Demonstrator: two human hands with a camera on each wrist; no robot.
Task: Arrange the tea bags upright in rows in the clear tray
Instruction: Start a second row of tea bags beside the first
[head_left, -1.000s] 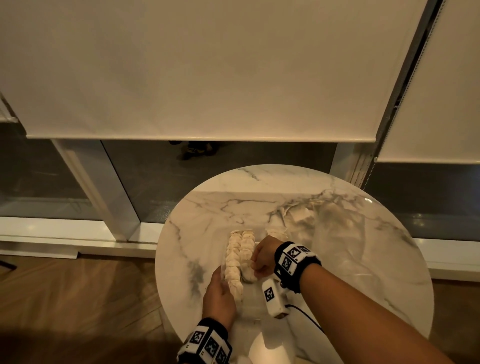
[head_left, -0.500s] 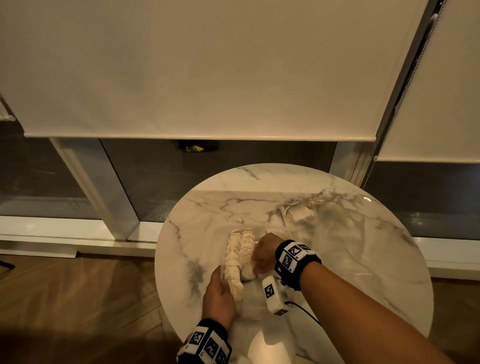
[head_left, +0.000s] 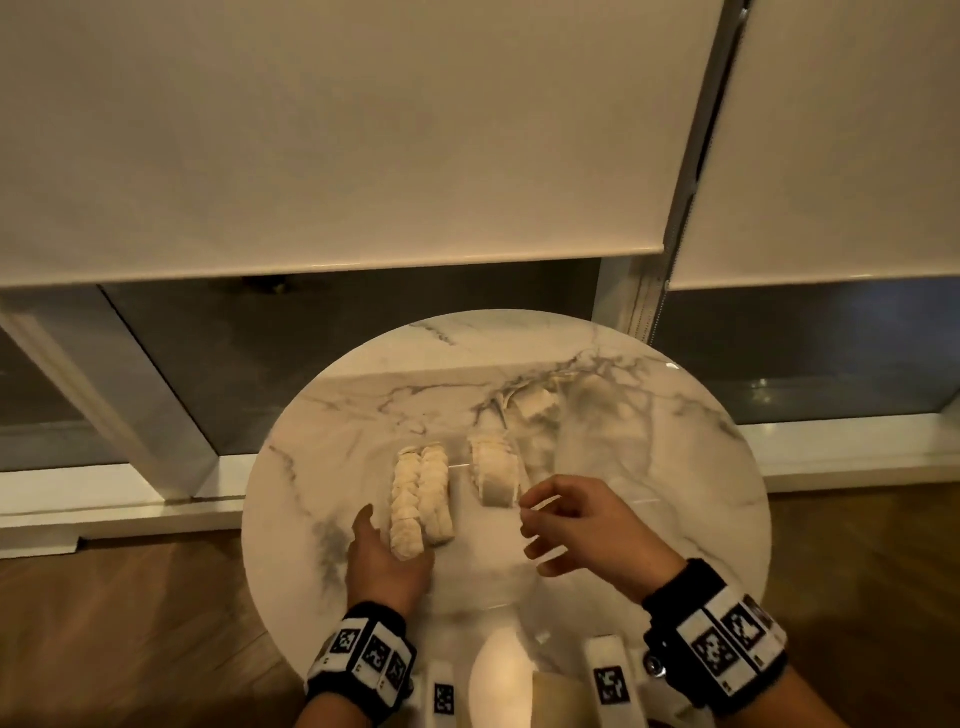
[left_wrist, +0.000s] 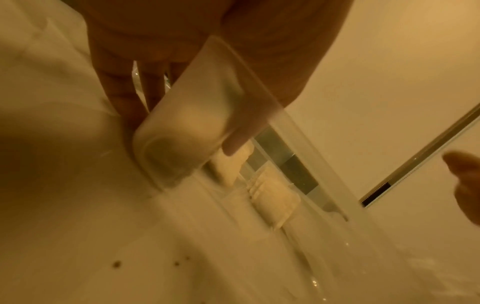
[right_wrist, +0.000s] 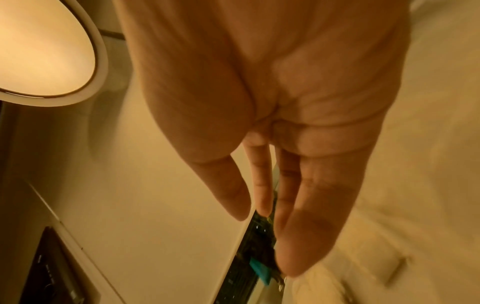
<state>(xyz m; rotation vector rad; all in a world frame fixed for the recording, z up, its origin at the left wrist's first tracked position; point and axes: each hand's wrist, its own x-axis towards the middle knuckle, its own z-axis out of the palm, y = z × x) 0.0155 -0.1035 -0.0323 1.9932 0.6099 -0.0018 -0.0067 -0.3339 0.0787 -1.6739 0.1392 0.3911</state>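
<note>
A clear tray (head_left: 488, 571) sits on the round marble table (head_left: 649, 467). Two long rows of pale tea bags (head_left: 422, 499) stand upright in its left part. A shorter third row (head_left: 494, 474) stands to their right. My left hand (head_left: 387, 545) grips the tray's near-left corner (left_wrist: 182, 123), thumb inside and fingers (left_wrist: 116, 90) outside; tea bags (left_wrist: 230, 167) show through the wall. My right hand (head_left: 540, 525) hovers over the tray's right side, fingers (right_wrist: 306, 216) loose and spread, holding nothing. A few loose tea bags (head_left: 535, 402) lie behind the tray.
A glowing round lamp (head_left: 501, 670) shows at the table's near edge, between my wrists. Drawn roller blinds (head_left: 363, 130) and dark window glass stand behind the table. Wooden floor (head_left: 130, 623) lies to the left and right.
My right hand has drawn back from the tea bag rows toward me and to the right, empty and spread. The third row now shows. My left hand stays at the tray's corner.
</note>
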